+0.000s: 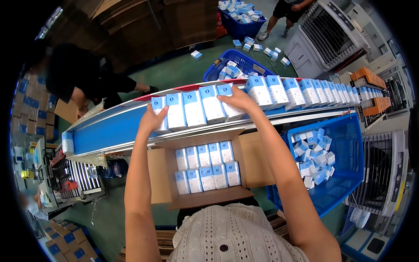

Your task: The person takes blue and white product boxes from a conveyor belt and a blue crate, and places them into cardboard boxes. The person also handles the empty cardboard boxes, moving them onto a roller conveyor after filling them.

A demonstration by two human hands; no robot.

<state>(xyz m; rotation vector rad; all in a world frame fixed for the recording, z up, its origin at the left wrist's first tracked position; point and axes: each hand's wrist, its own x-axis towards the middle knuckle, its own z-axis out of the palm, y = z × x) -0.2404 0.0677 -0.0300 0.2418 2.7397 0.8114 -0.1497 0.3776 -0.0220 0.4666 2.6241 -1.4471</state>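
A row of several blue-and-white small cartons (193,110) stands upright on the blue conveyor belt (114,126). My left hand (152,118) presses against the left end of the row, and my right hand (238,99) grips its right end, so the row is squeezed between both hands. Just below the belt, close to my body, an open cardboard box (256,160) has its flaps folded out. Two rows of similar cartons (207,177) sit inside it. How far the gripped cartons are off the belt, if at all, I cannot tell.
More cartons (307,92) line the belt to the right; one carton (67,143) is at its left end. A blue crate (349,144) of loose cartons stands to my right. Beyond the belt are a blue basket (214,72), scattered cartons and another person (83,74).
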